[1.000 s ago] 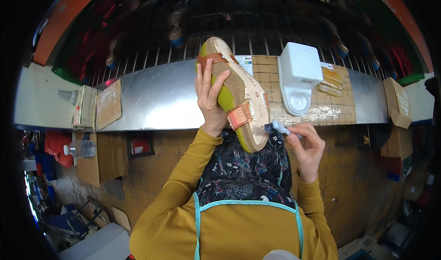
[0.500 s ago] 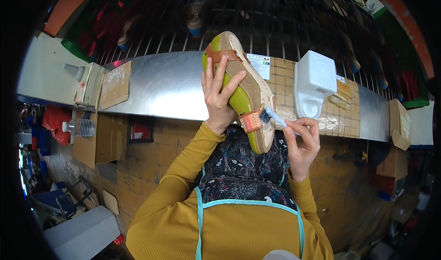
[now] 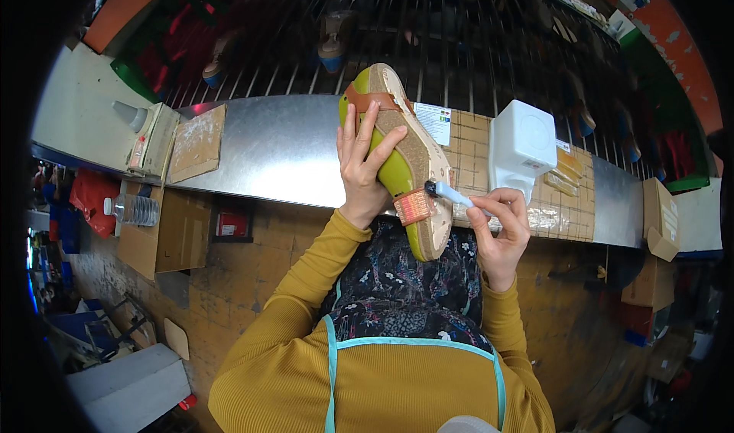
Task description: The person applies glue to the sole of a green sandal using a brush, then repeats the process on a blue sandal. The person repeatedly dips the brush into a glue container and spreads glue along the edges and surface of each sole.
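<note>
At the far left a clear water bottle lies on a cardboard box, and a flat cardboard pad rests on the metal workbench. The left hand rises from a mustard-yellow sleeve, palm toward the shoe, fingers spread along the green last and the brown strap, thumb curled round the near side, so it grips the sandal and holds it up above the bench. The sandal's long axis runs from upper left, where the toe points away, down to lower right, where the heel end hangs just over the person's patterned apron. Its cork sole faces right, toward the other hand. The right hand sits lower and just to the right of the sole, wrist bent up, thumb and fingers pressed together in a pinch on the pale handle of a small brush. The dark bristle tip touches the sole edge beside the orange woven strap. Behind that hand a white plastic dispenser stands on the bench.
</note>
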`<state>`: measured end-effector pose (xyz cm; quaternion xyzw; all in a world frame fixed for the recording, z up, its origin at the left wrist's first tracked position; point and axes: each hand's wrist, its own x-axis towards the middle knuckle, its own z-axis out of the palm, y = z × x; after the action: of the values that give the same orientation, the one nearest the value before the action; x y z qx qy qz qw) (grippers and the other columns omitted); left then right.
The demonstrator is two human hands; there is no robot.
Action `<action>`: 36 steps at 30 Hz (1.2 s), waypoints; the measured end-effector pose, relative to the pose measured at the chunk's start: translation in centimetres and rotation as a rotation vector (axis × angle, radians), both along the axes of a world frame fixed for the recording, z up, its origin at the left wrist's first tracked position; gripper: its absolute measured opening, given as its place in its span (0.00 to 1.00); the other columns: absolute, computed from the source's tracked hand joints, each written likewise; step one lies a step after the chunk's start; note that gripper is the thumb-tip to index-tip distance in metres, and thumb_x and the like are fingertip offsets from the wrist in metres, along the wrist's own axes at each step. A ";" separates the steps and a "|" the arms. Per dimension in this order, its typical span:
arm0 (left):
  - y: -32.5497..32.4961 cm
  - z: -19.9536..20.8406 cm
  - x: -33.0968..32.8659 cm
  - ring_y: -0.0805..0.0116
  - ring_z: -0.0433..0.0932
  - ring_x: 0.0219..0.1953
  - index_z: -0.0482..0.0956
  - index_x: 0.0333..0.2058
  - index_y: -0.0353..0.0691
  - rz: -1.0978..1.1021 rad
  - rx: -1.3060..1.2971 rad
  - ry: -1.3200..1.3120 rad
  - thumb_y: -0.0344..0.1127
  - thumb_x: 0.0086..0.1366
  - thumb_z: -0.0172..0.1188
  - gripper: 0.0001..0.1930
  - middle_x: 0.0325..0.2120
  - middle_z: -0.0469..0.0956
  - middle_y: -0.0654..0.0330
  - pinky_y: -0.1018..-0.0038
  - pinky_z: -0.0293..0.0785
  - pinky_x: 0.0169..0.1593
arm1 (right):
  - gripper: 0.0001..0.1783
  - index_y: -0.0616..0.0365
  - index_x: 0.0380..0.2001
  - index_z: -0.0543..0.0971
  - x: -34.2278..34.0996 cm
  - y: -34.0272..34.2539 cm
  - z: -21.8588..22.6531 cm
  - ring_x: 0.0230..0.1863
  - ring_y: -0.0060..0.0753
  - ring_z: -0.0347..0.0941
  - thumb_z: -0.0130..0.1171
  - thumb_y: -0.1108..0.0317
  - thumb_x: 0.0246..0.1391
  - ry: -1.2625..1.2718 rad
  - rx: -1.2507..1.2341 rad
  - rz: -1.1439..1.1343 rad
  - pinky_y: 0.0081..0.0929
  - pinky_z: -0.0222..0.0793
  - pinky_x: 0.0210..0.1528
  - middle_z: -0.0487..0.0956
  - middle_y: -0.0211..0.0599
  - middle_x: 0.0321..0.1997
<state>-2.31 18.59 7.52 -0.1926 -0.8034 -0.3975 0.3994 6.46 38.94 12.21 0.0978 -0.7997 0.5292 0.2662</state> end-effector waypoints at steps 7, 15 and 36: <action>0.2 0.6 -0.1 0.38 0.55 0.68 0.78 0.52 0.58 -0.018 0.029 -0.031 0.37 0.46 0.73 0.30 0.65 0.62 0.54 0.41 0.51 0.65 | 0.09 0.62 0.34 0.85 0.7 1.1 0.3 0.26 0.18 0.69 0.70 0.77 0.45 -0.031 0.040 0.075 0.16 0.66 0.31 0.73 0.32 0.35; 1.2 1.0 0.3 0.38 0.55 0.67 0.77 0.53 0.54 -0.036 0.047 -0.041 0.34 0.48 0.72 0.30 0.65 0.62 0.52 0.46 0.53 0.66 | 0.08 0.64 0.34 0.84 0.6 1.0 -0.3 0.30 0.21 0.68 0.68 0.75 0.48 -0.069 -0.169 -0.036 0.18 0.65 0.31 0.73 0.32 0.34; 0.5 -0.2 0.0 0.36 0.53 0.68 0.76 0.54 0.54 0.160 -0.027 0.024 0.34 0.51 0.68 0.28 0.66 0.61 0.50 0.47 0.49 0.67 | 0.10 0.56 0.34 0.86 4.1 -1.2 0.6 0.26 0.20 0.67 0.71 0.73 0.44 -0.001 0.177 -0.265 0.25 0.55 0.44 0.73 0.28 0.34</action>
<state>-2.30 19.10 7.35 -0.1382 -0.8165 -0.3511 0.4370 10.61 37.76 12.85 0.0141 -0.8492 0.4169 0.3238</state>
